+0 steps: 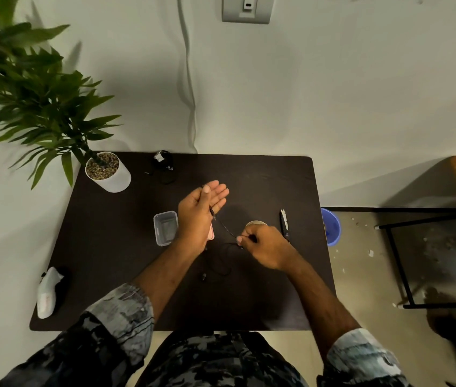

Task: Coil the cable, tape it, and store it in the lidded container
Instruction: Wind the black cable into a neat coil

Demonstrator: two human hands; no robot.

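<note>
A thin black cable (225, 226) runs between my two hands above the dark table (109, 275). My left hand (200, 210) is raised with fingers straight, its thumb pinning one end of the cable against the palm. My right hand (266, 247) pinches the cable further along. The rest of the cable lies in a loose loop (221, 263) on the table below. A clear plastic container (165, 227) stands open just left of my left hand. A pink lid (210, 233) shows partly under that hand. A tape roll (256, 223) peeks out behind my right hand.
Small snips (285, 222) lie right of the tape. Another bundled black cable (163, 164) sits at the table's back edge. A potted plant (108, 171) occupies the back left corner. A white and black controller (49, 291) lies at the front left. A blue bin (331, 226) stands beyond the right edge.
</note>
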